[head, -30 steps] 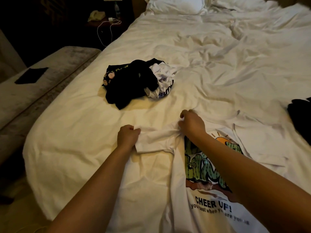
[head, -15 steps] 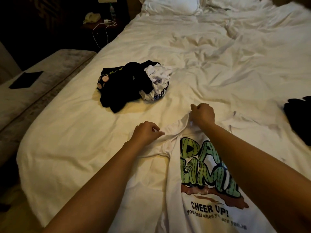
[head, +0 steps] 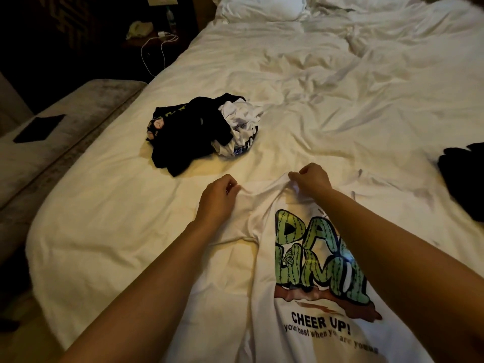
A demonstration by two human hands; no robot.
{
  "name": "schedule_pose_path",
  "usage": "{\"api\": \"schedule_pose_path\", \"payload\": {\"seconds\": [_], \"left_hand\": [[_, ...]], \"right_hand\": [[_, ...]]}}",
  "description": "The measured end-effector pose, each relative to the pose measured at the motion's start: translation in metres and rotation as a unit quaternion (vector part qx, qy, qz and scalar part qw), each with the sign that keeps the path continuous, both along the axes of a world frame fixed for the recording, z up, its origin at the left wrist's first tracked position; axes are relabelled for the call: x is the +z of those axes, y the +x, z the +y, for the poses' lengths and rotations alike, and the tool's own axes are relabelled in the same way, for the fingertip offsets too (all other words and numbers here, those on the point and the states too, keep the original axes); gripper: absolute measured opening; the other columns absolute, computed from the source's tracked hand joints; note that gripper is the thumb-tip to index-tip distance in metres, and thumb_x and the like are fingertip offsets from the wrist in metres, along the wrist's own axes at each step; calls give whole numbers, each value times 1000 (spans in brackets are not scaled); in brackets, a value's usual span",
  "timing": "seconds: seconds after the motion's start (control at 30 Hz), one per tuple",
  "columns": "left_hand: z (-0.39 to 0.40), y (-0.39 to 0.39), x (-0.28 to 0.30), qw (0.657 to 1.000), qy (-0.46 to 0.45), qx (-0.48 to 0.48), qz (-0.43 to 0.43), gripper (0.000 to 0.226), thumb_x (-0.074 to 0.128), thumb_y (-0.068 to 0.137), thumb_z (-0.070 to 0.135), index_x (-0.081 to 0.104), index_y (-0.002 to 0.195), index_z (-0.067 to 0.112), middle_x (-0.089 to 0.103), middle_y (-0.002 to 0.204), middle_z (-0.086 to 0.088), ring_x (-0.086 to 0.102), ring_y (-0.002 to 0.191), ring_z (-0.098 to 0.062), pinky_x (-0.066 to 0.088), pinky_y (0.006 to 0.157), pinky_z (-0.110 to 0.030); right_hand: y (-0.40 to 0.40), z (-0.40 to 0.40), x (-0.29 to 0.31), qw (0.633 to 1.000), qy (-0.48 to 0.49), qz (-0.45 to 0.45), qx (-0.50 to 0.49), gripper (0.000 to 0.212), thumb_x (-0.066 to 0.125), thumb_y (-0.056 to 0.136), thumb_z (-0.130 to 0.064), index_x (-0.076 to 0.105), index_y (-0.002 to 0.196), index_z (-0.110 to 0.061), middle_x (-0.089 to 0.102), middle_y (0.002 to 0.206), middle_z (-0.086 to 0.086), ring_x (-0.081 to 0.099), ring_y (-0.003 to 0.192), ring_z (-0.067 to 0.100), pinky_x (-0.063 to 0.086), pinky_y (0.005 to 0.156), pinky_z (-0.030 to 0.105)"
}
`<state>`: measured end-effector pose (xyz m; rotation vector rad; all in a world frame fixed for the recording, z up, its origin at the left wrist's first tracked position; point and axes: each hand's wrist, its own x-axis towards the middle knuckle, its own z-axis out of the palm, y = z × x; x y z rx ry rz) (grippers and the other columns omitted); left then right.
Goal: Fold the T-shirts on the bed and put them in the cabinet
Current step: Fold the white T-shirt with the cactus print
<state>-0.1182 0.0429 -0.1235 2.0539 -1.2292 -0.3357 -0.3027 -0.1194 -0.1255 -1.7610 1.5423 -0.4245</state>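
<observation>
2 hands: both grip the white tee (head: 267, 258), which lies print-up on the bed (head: 104, 231) at the near edge.
Left hand (head: 217, 197): fingers curled, pinching the tip of the left sleeve (head: 243, 218); the fabric bunches at the fingertips.
Right hand (head: 311, 179): fingers curled tight on the cloth at the left shoulder, close to the collar, lifting it into a small peak.
Change, left hand: 1 s ago it sat further left with the sleeve stretched flat; now it is closer to the right hand and the sleeve slackens between them.
Change, right hand: it has moved up the bed and a little right, and the shoulder edge has gone with it.
Change, print (head: 317, 260): 1 s ago the forearm and a fold covered most of it; now the green cactus letters show, with "CHEER UP!" beneath.
Tee body: runs down toward the viewer, off the bottom of the frame; the right sleeve lies flat beyond the right forearm.
Pile (head: 199, 132): 1 heap of black and white shirts, unfolded, further up the bed to the left, well apart from the hands; same place as before.
Black garment (head: 463, 179): at the right edge of the bed, partly cut off.
Pillow (head: 262, 7): at the head of the bed.
Bench (head: 65, 119): left of the bed, with 1 dark flat item on it.
Cable (head: 154, 53): white, hanging off the dim nightstand.
</observation>
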Motion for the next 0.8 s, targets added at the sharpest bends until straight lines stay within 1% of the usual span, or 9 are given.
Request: {"api": "schedule_pose_path", "payload": {"seconds": [0.07,0.17,0.27,0.37,0.47,0.53,0.7,0.77,0.8], "left_hand": [[-5,1,0,998,56,14,-1,16,57,98,29,59,90,16,63,79,-2,57,76,-23,43,67,-36],[-14,4,-5,987,155,13,-28,15,54,99,27,60,95,14,65,95,-6,59,88,-27,44,73,-36],[-24,5,-3,991,126,40,3,16,54,99,26,60,96,12,63,91,-4,59,89,-28,42,70,-34],[-29,8,-3,993,73,91,30,17,52,101,28,57,96,13,64,85,-5,60,83,-29,40,66,-34],[-26,11,-11,990,105,69,-70,18,48,103,30,55,97,14,64,84,-6,60,79,-30,46,68,-39],[-25,13,-15,986,110,61,-108,19,48,103,32,55,97,15,64,84,-5,59,79,-29,47,69,-40],[-27,15,-20,990,93,85,-60,18,57,98,32,62,92,16,67,86,-3,61,83,-26,47,70,-36],[-25,17,-21,991,93,84,-48,19,59,97,32,64,91,15,67,87,-3,61,84,-26,46,70,-35],[-22,18,-21,990,100,82,-50,21,58,97,34,65,91,15,68,88,-4,61,85,-26,47,71,-35]], "right_hand": [[1,-1,0,1000,28,7,-7,31,67,85,-32,68,70,-4,61,64,6,58,66,26,48,74,36],[4,-1,5,999,43,-20,-13,21,64,80,-23,64,63,-9,58,62,5,55,64,25,43,69,32],[4,-4,10,990,4,-130,-47,23,58,88,-20,55,67,-12,53,65,4,48,63,21,38,63,30],[2,-8,13,979,-55,-183,-76,22,54,97,-26,56,82,-10,55,75,1,51,71,18,41,68,32],[0,-10,9,982,-73,-158,-72,24,53,98,-32,61,95,-9,61,94,2,57,86,20,41,75,31],[2,-10,3,986,-72,-145,-49,23,54,98,-34,62,97,-12,62,98,2,57,91,21,40,77,30],[6,-9,-2,991,-90,-102,4,19,51,101,-29,62,107,-14,62,96,2,61,95,26,39,75,31],[6,-6,-3,993,-106,-56,2,25,51,100,-27,58,118,-11,63,104,8,60,102,29,42,78,35],[5,-2,-3,991,-134,-20,2,30,53,99,-28,56,123,-11,62,113,11,58,107,31,43,84,38]]}}
